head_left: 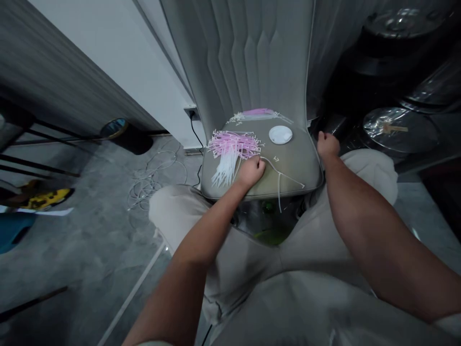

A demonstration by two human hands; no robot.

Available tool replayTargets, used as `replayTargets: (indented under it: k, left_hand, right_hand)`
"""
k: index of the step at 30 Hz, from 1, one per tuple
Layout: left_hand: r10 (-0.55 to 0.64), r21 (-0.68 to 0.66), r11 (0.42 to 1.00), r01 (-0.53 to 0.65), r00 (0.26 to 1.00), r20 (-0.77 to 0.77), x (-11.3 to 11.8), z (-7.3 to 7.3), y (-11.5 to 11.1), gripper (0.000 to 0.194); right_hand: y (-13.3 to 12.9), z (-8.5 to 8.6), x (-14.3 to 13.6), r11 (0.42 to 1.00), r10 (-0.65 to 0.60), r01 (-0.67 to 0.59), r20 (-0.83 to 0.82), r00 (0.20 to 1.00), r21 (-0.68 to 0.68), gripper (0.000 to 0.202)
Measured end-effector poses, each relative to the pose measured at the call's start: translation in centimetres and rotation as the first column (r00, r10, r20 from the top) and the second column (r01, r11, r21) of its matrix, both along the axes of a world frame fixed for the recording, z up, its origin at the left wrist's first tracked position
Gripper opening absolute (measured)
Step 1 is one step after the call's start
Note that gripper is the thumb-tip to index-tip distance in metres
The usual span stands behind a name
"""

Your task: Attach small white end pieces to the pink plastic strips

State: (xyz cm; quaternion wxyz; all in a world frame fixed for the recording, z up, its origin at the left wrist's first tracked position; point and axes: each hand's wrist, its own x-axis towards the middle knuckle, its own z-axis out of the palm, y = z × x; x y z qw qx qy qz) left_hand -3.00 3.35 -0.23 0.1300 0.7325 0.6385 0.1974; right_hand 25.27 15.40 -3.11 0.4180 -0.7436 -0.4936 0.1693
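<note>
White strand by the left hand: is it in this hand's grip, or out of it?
In: the white strand runs out from the closed left hand.

We have on loose, pale greyish-beige trousers, the cloth rounded over the knees and broken into soft creases along the thighs. Above them spreads a top in a similar muted grey, its lower edge curved. Light sleeve edges show high on our arms; our forearms, left hand and right hand are bare.
</note>
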Motion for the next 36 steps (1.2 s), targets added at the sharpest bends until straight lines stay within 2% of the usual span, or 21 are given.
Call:
replayTargets:
  k: [2, 5, 8, 11, 13, 14, 16, 17, 18, 20, 22, 24, 29, 36]
  left_hand:
    - [0.003, 0.004, 1.0, -0.003, 1.0, -0.006, 0.0, 0.0, 0.0, 0.027]
    - [-0.001, 0.001, 1.0, 0.001, 1.0, -0.016, 0.0, 0.0, 0.1, 0.027]
    - [-0.004, -0.014, 1.0, 0.003, 1.0, -0.028, 0.1, 0.1, 0.1, 0.029]
    - [-0.001, -0.034, 0.999, -0.001, 0.999, -0.037, 0.2, 0.2, 0.0, 0.029]
    - [0.001, -0.046, 0.999, -0.003, 0.999, -0.044, 0.3, 0.3, 0.0, 0.029]
    - [0.002, -0.051, 0.999, -0.004, 0.999, -0.048, 0.3, 0.3, 0.0, 0.028]
    - [0.002, -0.059, 0.998, -0.006, 0.999, -0.055, 0.3, 0.2, 0.0, 0.027]
    - [0.002, -0.06, 0.998, -0.005, 0.998, -0.056, 0.3, 0.2, 0.0, 0.026]
    - [0.001, -0.061, 0.998, -0.004, 0.998, -0.056, 0.3, 0.1, 0.0, 0.026]
    - [-0.002, -0.061, 0.998, -0.001, 0.999, -0.05, 0.3, -0.1, 0.0, 0.026]
    - [-0.002, -0.059, 0.998, 0.0, 0.999, -0.039, 0.2, -0.2, 0.0, 0.026]
    - [0.0, -0.059, 0.998, -0.002, 1.0, -0.025, 0.2, -0.3, -0.1, 0.027]
    - [-0.005, -0.076, 0.997, 0.005, 1.0, -0.001, 0.2, -0.2, 0.0, 0.028]
    - [-0.058, -0.141, 0.989, 0.048, 0.996, -0.072, 0.4, 0.0, -0.1, 0.033]
  right_hand:
    - [0.0, -0.1, 0.4, 0.995, -0.018, 0.02, 0.03, 0.999, -0.094, 0.046]
    - [0.5, -0.1, 0.3, 0.992, -0.012, 0.015, 0.024, 1.0, -0.125, 0.043]
    - [1.5, 0.6, -0.5, 0.994, 0.0, 0.004, 0.033, 0.999, -0.107, 0.042]
    - [1.8, 2.3, -1.9, 0.999, 0.024, -0.025, 0.03, 0.999, 0.03, 0.042]
    - [0.9, 3.7, -3.3, 0.961, 0.074, -0.052, -0.07, 0.995, 0.27, 0.04]
    - [0.1, 4.5, -4.3, 0.926, 0.112, -0.047, -0.153, 0.982, 0.375, 0.04]
    - [-2.3, 5.6, -6.4, 0.9, 0.153, -0.06, -0.185, 0.971, 0.431, 0.042]
    - [-3.7, 5.9, -7.5, 0.887, 0.241, -0.121, -0.224, 0.944, 0.446, 0.038]
    - [-5.2, 6.1, -8.6, 0.866, 0.361, -0.235, -0.228, 0.904, 0.441, 0.033]
    - [-7.7, 5.8, -10.4, 0.828, 0.507, -0.414, -0.189, 0.841, 0.379, 0.026]
    - [-9.4, 5.0, -11.6, 0.788, 0.598, -0.557, -0.11, 0.794, 0.264, 0.024]
    - [-10.1, 4.1, -12.0, 0.749, 0.655, -0.644, -0.026, 0.755, 0.154, 0.025]
    - [-9.9, 2.7, -11.9, 0.655, 0.746, -0.755, 0.169, 0.644, -0.016, 0.024]
    - [-9.8, 2.1, -12.0, 0.64, 0.746, -0.766, 0.292, 0.598, -0.067, 0.025]
